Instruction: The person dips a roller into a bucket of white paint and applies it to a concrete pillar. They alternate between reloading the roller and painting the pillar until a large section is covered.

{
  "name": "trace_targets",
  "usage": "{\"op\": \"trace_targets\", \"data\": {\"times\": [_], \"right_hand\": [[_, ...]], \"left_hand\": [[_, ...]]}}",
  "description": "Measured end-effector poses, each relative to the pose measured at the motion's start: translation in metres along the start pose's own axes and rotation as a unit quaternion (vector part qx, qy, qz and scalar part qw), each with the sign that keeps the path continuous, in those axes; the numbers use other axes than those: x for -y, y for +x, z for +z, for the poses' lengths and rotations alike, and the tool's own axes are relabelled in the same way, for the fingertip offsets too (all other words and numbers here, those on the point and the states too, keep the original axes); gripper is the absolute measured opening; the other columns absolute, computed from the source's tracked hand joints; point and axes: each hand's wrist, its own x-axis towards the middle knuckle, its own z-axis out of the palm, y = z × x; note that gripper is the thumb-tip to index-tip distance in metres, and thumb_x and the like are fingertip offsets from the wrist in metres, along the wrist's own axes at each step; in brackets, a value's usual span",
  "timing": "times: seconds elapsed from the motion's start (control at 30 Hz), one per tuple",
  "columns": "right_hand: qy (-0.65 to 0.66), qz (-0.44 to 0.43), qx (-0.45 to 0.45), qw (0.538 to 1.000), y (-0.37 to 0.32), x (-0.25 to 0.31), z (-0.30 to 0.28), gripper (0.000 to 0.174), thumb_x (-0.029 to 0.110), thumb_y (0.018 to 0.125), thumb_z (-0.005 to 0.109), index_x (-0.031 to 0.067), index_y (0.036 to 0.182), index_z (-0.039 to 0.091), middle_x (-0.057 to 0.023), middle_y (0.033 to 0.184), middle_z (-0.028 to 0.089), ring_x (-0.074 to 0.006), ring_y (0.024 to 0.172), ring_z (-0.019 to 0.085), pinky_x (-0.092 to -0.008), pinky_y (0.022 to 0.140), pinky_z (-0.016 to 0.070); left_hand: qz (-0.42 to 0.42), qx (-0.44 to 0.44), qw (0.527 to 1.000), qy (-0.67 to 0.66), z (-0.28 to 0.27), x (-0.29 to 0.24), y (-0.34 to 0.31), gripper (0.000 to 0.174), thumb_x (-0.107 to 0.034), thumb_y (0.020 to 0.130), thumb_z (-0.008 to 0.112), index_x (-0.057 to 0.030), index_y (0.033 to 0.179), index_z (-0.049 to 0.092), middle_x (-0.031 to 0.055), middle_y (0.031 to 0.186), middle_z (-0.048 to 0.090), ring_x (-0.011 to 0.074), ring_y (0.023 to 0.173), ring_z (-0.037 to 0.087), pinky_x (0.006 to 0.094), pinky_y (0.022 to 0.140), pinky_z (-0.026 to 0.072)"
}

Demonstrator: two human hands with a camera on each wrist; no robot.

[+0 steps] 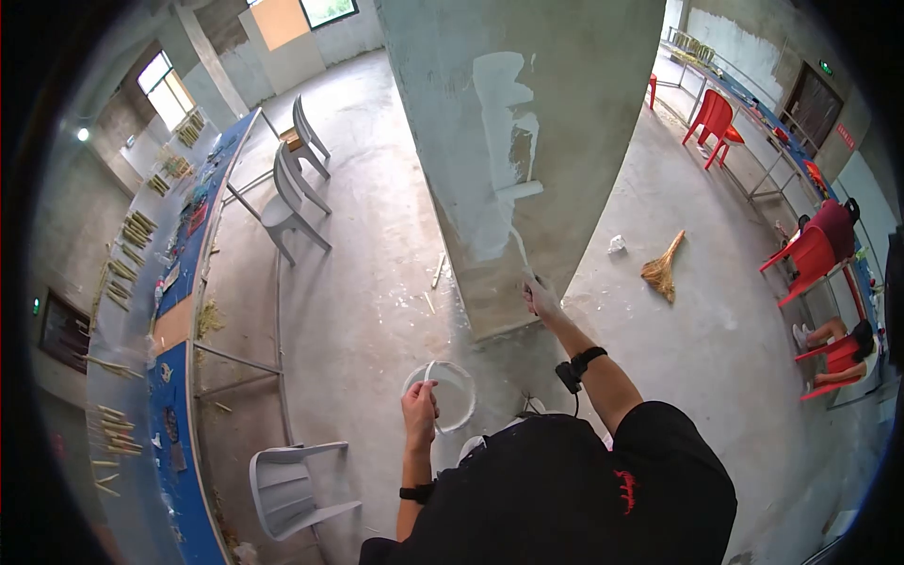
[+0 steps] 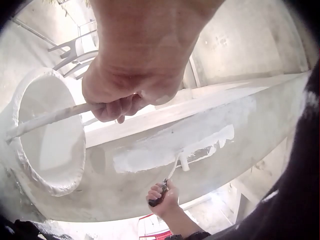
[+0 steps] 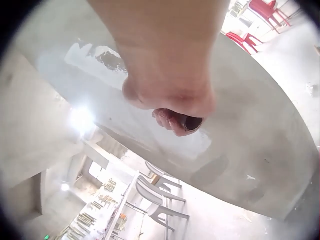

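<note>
My right hand [image 1: 540, 297] grips the dark handle [image 2: 158, 200] of a paint roller [image 1: 521, 190]. The white roller lies against a grey concrete pillar [image 1: 584, 122], across a wet white paint patch [image 1: 492, 226]. Above it, the white coat [image 1: 497, 80] surrounds a bare grey spot. In the right wrist view only the handle's dark end [image 3: 191, 123] shows; the hand hides the roller. Low on the left, my left hand [image 1: 420, 414] holds the bail handle [image 2: 55, 119] of a white bucket [image 1: 474, 407]. Whitish paint is inside, and the bucket's rim is smeared white.
A straw broom [image 1: 665, 268] and a crumpled white lump [image 1: 616, 245] lie right of the pillar. Grey plastic chairs [image 1: 292, 490] and a long blue-topped table [image 1: 169, 377] stand left. Far right, people sit on red chairs [image 1: 808, 259] along another table.
</note>
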Motion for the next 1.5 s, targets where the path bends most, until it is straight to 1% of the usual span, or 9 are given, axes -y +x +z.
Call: {"op": "trace_targets", "data": {"times": [0.2, 0.4, 0.6, 0.77, 0.9, 1.07, 1.23, 1.3, 1.5], "right_hand": [[-0.017, -0.138, 0.034, 0.990, 0.017, 0.058, 0.020, 0.042, 0.046, 0.094, 0.045, 0.0107, 0.073, 0.044, 0.0031, 0.056, 0.039, -0.0071, 0.041, 0.034, -0.0234, 0.038, 0.0291], [0.074, -0.150, 0.109, 0.980, 0.013, 0.150, 0.037, 0.042, 0.044, 0.096, 0.044, 0.0097, 0.071, 0.045, 0.0029, 0.053, 0.037, -0.0076, 0.040, 0.034, -0.0240, 0.038, 0.0289], [-0.005, -0.130, 0.065, 0.989, 0.012, 0.069, 0.019, 0.045, 0.045, 0.096, 0.043, 0.0099, 0.067, 0.044, 0.0027, 0.049, 0.035, -0.0085, 0.037, 0.033, -0.0248, 0.036, 0.0270], [0.003, 0.025, 0.068, 0.997, 0.006, -0.004, -0.006, 0.049, 0.054, 0.093, 0.042, 0.0114, 0.069, 0.043, 0.0030, 0.051, 0.036, -0.0081, 0.039, 0.035, -0.0247, 0.037, 0.0293], [0.016, 0.034, 0.046, 0.998, -0.001, -0.022, -0.014, 0.046, 0.048, 0.094, 0.045, 0.0110, 0.066, 0.044, 0.0034, 0.050, 0.036, -0.0086, 0.038, 0.033, -0.0248, 0.036, 0.0264], [-0.019, -0.051, -0.039, 0.998, 0.017, -0.010, -0.006, 0.041, 0.043, 0.093, 0.047, 0.0119, 0.067, 0.046, 0.0040, 0.053, 0.038, -0.0080, 0.041, 0.035, -0.0253, 0.038, 0.0271], [-0.038, -0.128, 0.021, 0.991, 0.023, 0.095, 0.025, 0.046, 0.049, 0.095, 0.041, 0.0112, 0.069, 0.043, 0.0035, 0.053, 0.037, -0.0070, 0.041, 0.035, -0.0239, 0.038, 0.0291], [-0.071, -0.235, 0.033, 0.969, 0.038, 0.127, 0.034, 0.046, 0.048, 0.096, 0.040, 0.0105, 0.069, 0.043, 0.0034, 0.053, 0.037, -0.0069, 0.041, 0.035, -0.0232, 0.037, 0.0291], [-0.053, -0.258, 0.047, 0.964, 0.027, 0.258, 0.077, 0.046, 0.045, 0.094, 0.045, 0.0088, 0.066, 0.044, 0.0021, 0.052, 0.040, -0.0080, 0.042, 0.036, -0.0255, 0.039, 0.0313]], "left_hand": [[0.003, 0.006, 1.000, 0.004, 0.004, 0.004, 0.003, 0.018, -0.016, 0.092, 0.051, -0.0004, 0.088, 0.061, -0.0048, 0.052, 0.038, 0.0043, 0.039, 0.033, 0.0216, 0.036, 0.0267], [0.003, 0.011, 1.000, 0.008, 0.007, 0.007, 0.004, 0.019, -0.016, 0.092, 0.051, -0.0002, 0.090, 0.061, -0.0045, 0.053, 0.039, 0.0044, 0.040, 0.034, 0.0215, 0.036, 0.0276], [-0.003, 0.006, 1.000, 0.024, 0.009, 0.009, 0.006, 0.019, -0.016, 0.092, 0.051, -0.0003, 0.090, 0.061, -0.0042, 0.053, 0.040, 0.0045, 0.039, 0.035, 0.0214, 0.036, 0.0278], [-0.001, 0.007, 1.000, 0.029, 0.010, 0.009, 0.003, 0.019, -0.016, 0.092, 0.051, -0.0002, 0.090, 0.061, -0.0041, 0.053, 0.040, 0.0045, 0.039, 0.035, 0.0215, 0.036, 0.0277], [-0.009, 0.007, 1.000, 0.020, 0.012, 0.009, 0.003, 0.019, -0.016, 0.092, 0.051, -0.0006, 0.089, 0.061, -0.0044, 0.052, 0.040, 0.0044, 0.039, 0.035, 0.0216, 0.036, 0.0278], [0.005, 0.014, 1.000, 0.026, 0.014, 0.009, 0.003, 0.018, -0.017, 0.092, 0.051, -0.0008, 0.088, 0.061, -0.0048, 0.052, 0.039, 0.0044, 0.040, 0.034, 0.0217, 0.036, 0.0281], [-0.006, 0.009, 1.000, 0.028, 0.015, 0.011, 0.006, 0.019, -0.017, 0.091, 0.052, -0.0006, 0.089, 0.061, -0.0045, 0.053, 0.039, 0.0047, 0.040, 0.035, 0.0217, 0.037, 0.0283], [-0.008, 0.011, 1.000, 0.024, 0.016, 0.009, 0.005, 0.019, -0.016, 0.091, 0.052, -0.0004, 0.089, 0.061, -0.0043, 0.054, 0.040, 0.0047, 0.041, 0.035, 0.0217, 0.037, 0.0282], [-0.006, 0.016, 1.000, 0.023, 0.017, 0.008, 0.006, 0.019, -0.016, 0.091, 0.052, 0.0003, 0.089, 0.061, -0.0041, 0.055, 0.040, 0.0048, 0.041, 0.035, 0.0219, 0.037, 0.0280]]}}
